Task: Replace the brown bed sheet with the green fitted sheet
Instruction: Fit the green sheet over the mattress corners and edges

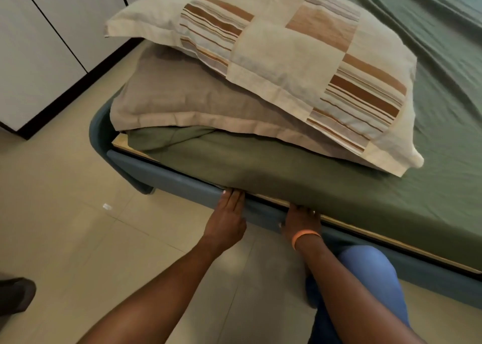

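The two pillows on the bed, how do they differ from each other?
The top pillow has a cream case with brown striped patches; the bottom pillow is plain taupe. The top pillow lies askew across the bottom pillow, which rests on the green fitted sheet at the bed's corner. The top one shows fully; the bottom one is partly covered. Both have flanged edges.
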Available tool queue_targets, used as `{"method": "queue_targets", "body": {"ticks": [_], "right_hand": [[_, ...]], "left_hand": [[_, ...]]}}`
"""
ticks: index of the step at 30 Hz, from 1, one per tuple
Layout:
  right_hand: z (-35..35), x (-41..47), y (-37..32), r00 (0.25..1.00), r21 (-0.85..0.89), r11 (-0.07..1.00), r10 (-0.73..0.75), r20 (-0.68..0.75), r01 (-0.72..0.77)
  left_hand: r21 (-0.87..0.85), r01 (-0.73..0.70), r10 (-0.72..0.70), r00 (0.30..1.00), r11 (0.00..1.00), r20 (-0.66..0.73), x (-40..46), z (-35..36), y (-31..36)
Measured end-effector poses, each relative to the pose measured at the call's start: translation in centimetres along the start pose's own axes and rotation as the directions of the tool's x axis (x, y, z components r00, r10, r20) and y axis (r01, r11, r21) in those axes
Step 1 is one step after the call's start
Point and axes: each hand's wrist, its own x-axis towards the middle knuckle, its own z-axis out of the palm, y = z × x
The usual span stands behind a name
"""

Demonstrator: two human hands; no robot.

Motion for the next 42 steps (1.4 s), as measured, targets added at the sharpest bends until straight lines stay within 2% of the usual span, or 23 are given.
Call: {"method": "queue_targets", "body": {"ticks": [2, 4, 6, 7, 9, 11, 13, 15, 18, 21, 23, 25, 29, 31, 33, 39, 42], "right_hand": [[0.3, -1.4, -1.2, 1.0, -0.006, 1.0, -0.001, -0.013, 0.001], [0.9, -3.0, -2.9, 0.996, 0.024, 0.997, -0.075, -0.046, 0.076], [1.6, -3.6, -4.6, 0.963, 0.091, 0.964, -0.237, -0.13, 0.25], [1.9, -3.3, -5.4, 0.922, 0.093, 0.93, -0.334, -0.198, 0.357], [2.1, -2.0, -6.4, 0.875, 0.084, 0.893, -0.409, -0.258, 0.442], [1.1, -0.3, -6.6, 0.9, 0.103, 0.906, -0.385, -0.204, 0.41], [0.2, 1.1, -6.6, 0.927, 0.108, 0.926, -0.345, -0.148, 0.362], [-0.4, 1.6, -7.2, 0.948, 0.134, 0.941, -0.299, -0.109, 0.311], [-0.2, 1.4, -8.4, 0.965, 0.125, 0.958, -0.246, -0.095, 0.256], [0.1, 1.2, -8.7, 0.967, 0.101, 0.966, -0.223, -0.126, 0.236], [0.3, 1.2, -8.7, 0.96, 0.119, 0.961, -0.232, -0.155, 0.251], [0.7, 0.9, -8.5, 0.949, 0.117, 0.955, -0.246, -0.197, 0.272], [2.2, -1.6, -9.2, 0.918, -0.015, 0.944, -0.323, -0.229, 0.329], [3.4, -3.6, -10.6, 0.854, -0.04, 0.887, -0.454, -0.254, 0.46], [4.7, -4.7, -11.9, 0.783, -0.096, 0.821, -0.567, -0.255, 0.563], [3.8, -2.3, -11.6, 0.777, -0.134, 0.823, -0.566, -0.276, 0.552], [2.2, -1.3, -12.0, 0.772, -0.057, 0.815, -0.566, -0.289, 0.577]], "left_hand": [[-0.003, -0.027, 0.027, 0.999, 1.0, 0.026, 0.2, 0.3, -0.7], [-0.015, -0.032, 0.032, 0.998, 0.999, 0.051, 0.7, 0.4, -1.2], [0.013, -0.032, 0.031, 0.997, 0.999, 0.076, 1.9, 0.5, -1.6], [0.025, -0.041, 0.039, 0.995, 0.999, 0.095, 2.8, 0.4, -1.7], [0.06, -0.075, 0.063, 0.982, 0.995, 0.177, 5.0, 0.0, -2.2], [0.16, -0.099, 0.04, 0.94, 0.982, 0.338, 7.3, -0.6, -2.6], [0.332, -0.172, -0.016, 0.869, 0.928, 0.495, 8.7, -1.0, -2.4], [0.394, -0.198, -0.056, 0.835, 0.898, 0.547, 9.1, -0.8, -2.1], [0.306, -0.14, -0.03, 0.871, 0.942, 0.49, 8.6, -0.3, -2.3], [0.102, -0.137, 0.102, 0.95, 0.985, 0.297, 7.0, -0.1, -3.3], [0.065, -0.17, 0.159, 0.976, 0.983, 0.152, 4.6, -0.1, -3.5], [0.087, -0.135, 0.127, 0.988, 0.987, 0.088, 1.6, 0.1, -3.7], [0.072, 0.069, -0.07, 0.997, 0.995, 0.02, -2.2, -0.8, -5.1], [0.066, 0.137, -0.137, 0.991, 0.988, -0.005, -2.2, -1.4, -6.1], [0.072, 0.143, -0.145, 0.989, 0.987, 0.013, -1.3, -2.1, -6.9], [0.174, 0.096, -0.117, 0.987, 0.98, 0.112, 0.5, -3.5, -8.3], [0.209, 0.084, -0.119, 0.98, 0.974, 0.159, 0.6, -3.4, -8.7]]}}
